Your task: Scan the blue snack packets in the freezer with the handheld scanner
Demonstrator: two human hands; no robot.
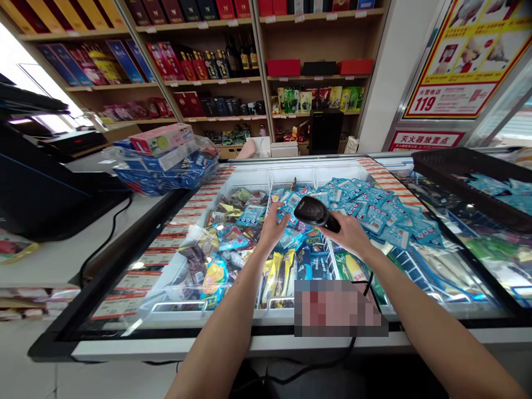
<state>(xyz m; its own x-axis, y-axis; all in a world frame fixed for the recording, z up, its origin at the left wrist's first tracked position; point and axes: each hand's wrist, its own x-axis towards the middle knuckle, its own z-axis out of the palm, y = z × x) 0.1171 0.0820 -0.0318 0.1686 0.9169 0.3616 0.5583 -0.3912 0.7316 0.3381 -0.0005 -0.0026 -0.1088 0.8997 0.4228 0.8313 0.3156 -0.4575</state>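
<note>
My right hand [347,235] is wrapped around the handle of a black handheld barcode scanner [311,210]. The scanner's head points left and away from me, over the freezer's glass top. Just left of it, my left hand [272,227] has its thumb and forefinger at the near edge of a small blue packet [291,199] with a white barcode label, and appears to pinch it. Beyond and to the right of the scanner, many similar blue packets [380,213] lie in an overlapping spread. The scanner hides part of the packets behind it.
Under the glass of the chest freezer [166,346], wire baskets hold wrapped ice creams [278,271]. Plastic-wrapped boxes [166,158] stand at the back left, near a black machine [50,166]. A black tray [469,188] with blue packets is at right. A cable [320,368] hangs in front.
</note>
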